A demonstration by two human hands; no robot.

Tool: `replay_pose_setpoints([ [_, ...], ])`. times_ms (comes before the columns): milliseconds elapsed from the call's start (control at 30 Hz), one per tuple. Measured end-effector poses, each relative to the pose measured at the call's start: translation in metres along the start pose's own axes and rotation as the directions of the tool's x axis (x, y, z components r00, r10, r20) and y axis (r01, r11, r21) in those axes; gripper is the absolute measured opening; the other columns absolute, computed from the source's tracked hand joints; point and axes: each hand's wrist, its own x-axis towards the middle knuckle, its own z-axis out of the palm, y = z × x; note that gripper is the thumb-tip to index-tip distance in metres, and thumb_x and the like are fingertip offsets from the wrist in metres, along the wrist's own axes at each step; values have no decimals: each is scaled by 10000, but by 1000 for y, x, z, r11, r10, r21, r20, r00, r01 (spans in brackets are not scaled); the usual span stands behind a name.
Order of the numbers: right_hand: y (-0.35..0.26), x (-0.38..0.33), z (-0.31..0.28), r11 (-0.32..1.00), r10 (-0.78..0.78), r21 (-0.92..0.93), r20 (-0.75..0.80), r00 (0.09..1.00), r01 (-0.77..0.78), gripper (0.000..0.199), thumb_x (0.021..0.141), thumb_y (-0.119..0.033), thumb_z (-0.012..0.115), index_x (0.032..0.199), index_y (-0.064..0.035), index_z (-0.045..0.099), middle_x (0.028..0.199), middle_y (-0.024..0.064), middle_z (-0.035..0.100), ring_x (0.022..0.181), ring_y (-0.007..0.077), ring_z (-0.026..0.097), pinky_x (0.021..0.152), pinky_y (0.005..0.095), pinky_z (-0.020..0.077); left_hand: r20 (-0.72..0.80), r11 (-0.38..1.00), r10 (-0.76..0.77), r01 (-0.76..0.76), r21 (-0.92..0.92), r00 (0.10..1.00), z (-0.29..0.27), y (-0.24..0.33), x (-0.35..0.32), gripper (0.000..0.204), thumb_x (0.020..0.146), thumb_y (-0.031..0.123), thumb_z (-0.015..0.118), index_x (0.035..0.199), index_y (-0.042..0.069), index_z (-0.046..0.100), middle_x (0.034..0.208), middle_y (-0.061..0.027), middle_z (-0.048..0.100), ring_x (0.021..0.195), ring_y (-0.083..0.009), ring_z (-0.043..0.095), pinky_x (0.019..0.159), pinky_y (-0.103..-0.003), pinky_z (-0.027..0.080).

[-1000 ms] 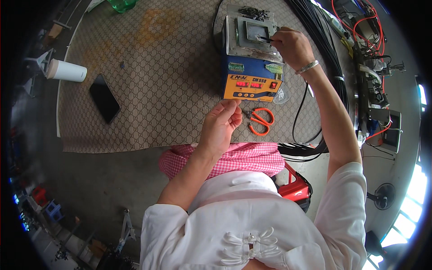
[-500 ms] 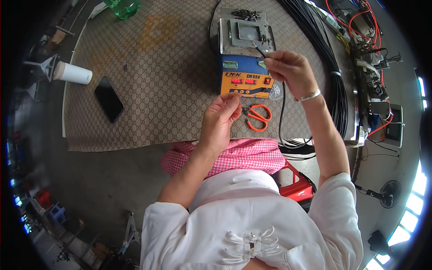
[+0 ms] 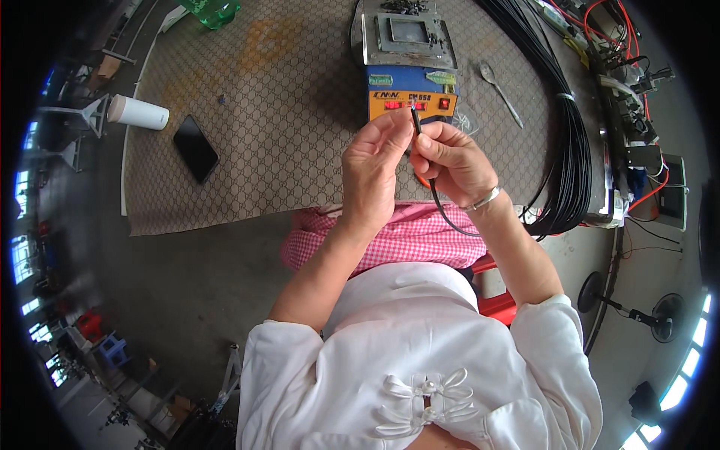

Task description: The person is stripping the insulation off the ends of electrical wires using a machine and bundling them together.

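Black cable (image 3: 417,122): raised above the table's near edge, in front of the box, bare end pointing up and away from the person. Right hand (image 3: 454,159) holds it in a narrow pinch just below the end; the rest trails down past the near edge. Left hand (image 3: 369,171): thumb and finger drawn together right beside the end. I cannot tell whether they touch the cable or hold anything.

Change noted: a second ago I have the right hand over the square frame (image 3: 409,30) on top of the blue-and-orange box (image 3: 409,78); half a second ago the end is just short of the box's top plate. Now it has come back toward the near edge and meets the left hand. My reading: the work shifts from box to fingertips, with the end within reach of both hands.

Outward: orange-handled pliers (image 3: 423,180), mostly covered by the right hand. Spoon (image 3: 501,94) right of the box, now uncovered by the arm. Cable coil (image 3: 564,180) along the table's right edge. Phone (image 3: 196,148) and white cup (image 3: 141,112) toward the left edge, the cup nearer it; green bottle (image 3: 214,10) toward the far left corner.
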Motion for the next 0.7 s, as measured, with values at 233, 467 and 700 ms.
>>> replay_pose_setpoints([
  [233, 19, -10, 7, 998, -60, -9, -68, 996, 60, 110, 806, -84, 627, 874, -1, 604, 750, 45, 597, 627, 124, 537, 586, 235, 454, 45, 979, -191, 194, -68, 981, -7, -2, -8, 185, 882, 176, 544, 948, 13, 599, 865, -36, 606, 660, -55, 518, 558, -194, 422],
  [467, 21, -21, 5, 959, -125, -267, -91, 988, 96, 156, 801, -99, 644, 892, 25, 614, 785, 47, 611, 701, 105, 560, 633, 221, 458, 13, 972, -228, 229, -54, 973, -12, -5, -14, 167, 887, 175, 522, 967, 37, 570, 911, -51, 584, 781, -104, 534, 647, -244, 443],
  [700, 24, -35, -6, 881, -101, -470, -78, 992, 52, 183, 800, -126, 655, 907, 18, 620, 785, 17, 609, 706, 68, 543, 649, 208, 448, 58, 976, -211, 213, -48, 976, -15, -7, -16, 150, 888, 163, 521, 967, 42, 562, 876, -45, 581, 797, -106, 534, 740, -242, 420],
])
